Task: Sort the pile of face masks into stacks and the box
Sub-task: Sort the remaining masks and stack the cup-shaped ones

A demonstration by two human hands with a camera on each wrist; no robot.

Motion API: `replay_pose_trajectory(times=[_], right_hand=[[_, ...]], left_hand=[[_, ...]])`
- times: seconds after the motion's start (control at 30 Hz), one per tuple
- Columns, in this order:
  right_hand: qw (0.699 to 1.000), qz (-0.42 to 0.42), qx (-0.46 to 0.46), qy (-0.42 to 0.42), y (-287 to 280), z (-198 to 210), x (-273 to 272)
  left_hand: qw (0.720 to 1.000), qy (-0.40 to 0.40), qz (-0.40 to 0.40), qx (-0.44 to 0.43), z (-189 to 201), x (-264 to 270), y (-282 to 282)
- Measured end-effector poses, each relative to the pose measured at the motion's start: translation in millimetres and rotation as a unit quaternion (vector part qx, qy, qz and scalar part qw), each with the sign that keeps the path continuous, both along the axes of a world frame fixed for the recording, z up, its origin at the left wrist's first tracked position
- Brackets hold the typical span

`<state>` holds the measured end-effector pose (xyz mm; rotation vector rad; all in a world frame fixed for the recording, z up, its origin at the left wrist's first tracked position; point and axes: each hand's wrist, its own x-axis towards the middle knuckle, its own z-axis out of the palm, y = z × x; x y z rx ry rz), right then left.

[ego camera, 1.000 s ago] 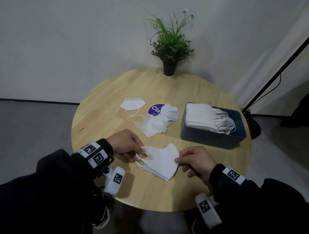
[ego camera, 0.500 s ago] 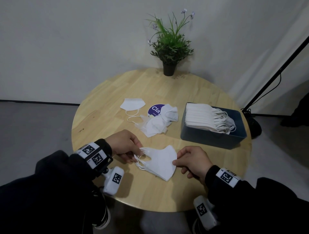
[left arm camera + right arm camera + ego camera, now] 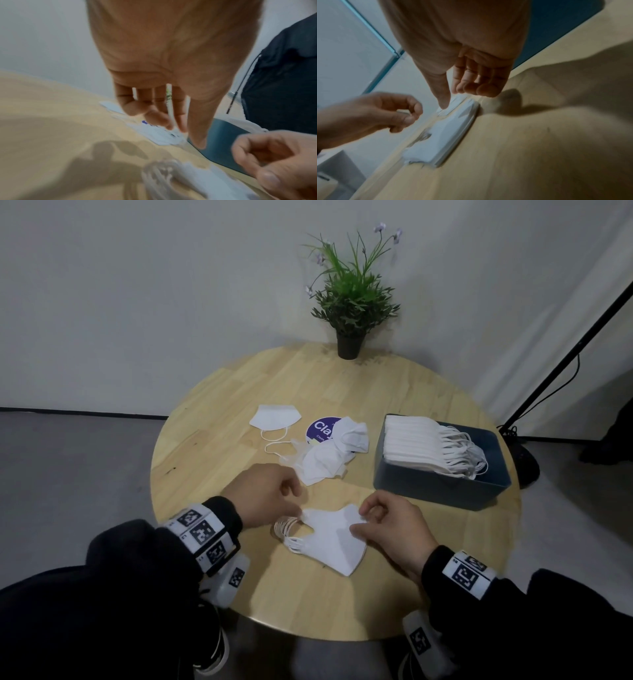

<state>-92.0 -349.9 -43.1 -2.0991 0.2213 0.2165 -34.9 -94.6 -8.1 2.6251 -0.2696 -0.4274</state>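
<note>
A small stack of white folded masks lies on the round wooden table near its front edge, ear loops fanned to the left. My left hand hovers at the stack's left corner with loosely curled fingers, holding nothing. My right hand hovers over the right corner, thumb pointing down. The right wrist view shows the right hand just above the stack. A loose pile of masks and a single mask lie mid-table. The dark blue box holds a row of masks.
A purple round sticker lies partly under the loose pile. A potted plant stands at the table's far edge. A black stand pole leans at the right, its base on the floor beside the box.
Both hands held the ends of the front stack before. Now their fingers have loosened and lifted off it, and the stack lies on the table.
</note>
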Motion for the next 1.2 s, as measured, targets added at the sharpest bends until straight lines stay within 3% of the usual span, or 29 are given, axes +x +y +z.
replay_pose_trajectory(times=[0.07, 0.13, 0.23, 0.37, 0.47, 0.6, 0.7, 0.83, 0.97, 1.1, 1.2], right_hand=[[0.996, 0.059, -0.063, -0.012, 5.2, -0.3, -0.6], [0.983, 0.115, -0.145, 0.012, 8.2, -0.8, 1.5], [0.980, 0.125, -0.145, 0.044, 12.6, 8.5, 10.1], [0.997, 0.063, -0.050, -0.015, 20.5, 23.0, 30.7], [0.998, 0.042, -0.024, -0.041, 25.1, 16.2, 54.8], [0.993, 0.074, -0.079, -0.055, 35.3, 5.2, 82.8], [0.983, 0.103, -0.145, -0.040, 45.9, 0.8, 101.2], [0.943, 0.146, -0.299, 0.031, 55.5, 1.7, 117.7], [0.958, 0.100, -0.269, 0.020, 51.9, 4.5, 124.7], [0.977, 0.051, -0.207, -0.027, 47.0, 9.4, 124.6], [0.962, 0.086, -0.238, -0.101, 54.0, 14.2, 122.6]], left_hand=[[0.996, -0.008, -0.087, -0.020, 1.1, -8.0, -16.6], [0.983, 0.014, -0.183, 0.020, -5.4, -17.7, -35.6], [0.969, 0.050, -0.234, 0.053, -17.2, -15.0, -48.1], [0.984, 0.022, -0.172, -0.037, -1.9, 22.2, -40.3], [0.995, -0.051, -0.085, -0.031, -3.6, 49.0, -34.1], [0.997, -0.039, -0.028, 0.056, -23.0, 68.6, -24.4], [0.998, -0.038, -0.034, 0.047, -25.4, 75.3, -19.0], [0.998, -0.025, -0.045, 0.037, -23.7, 76.4, -8.4], [1.000, -0.021, 0.019, -0.002, -1.9, 83.1, 22.6], [0.984, 0.033, 0.108, -0.136, 24.5, 86.4, 55.0], [0.925, 0.120, 0.192, -0.305, 29.5, 86.4, 63.8]])
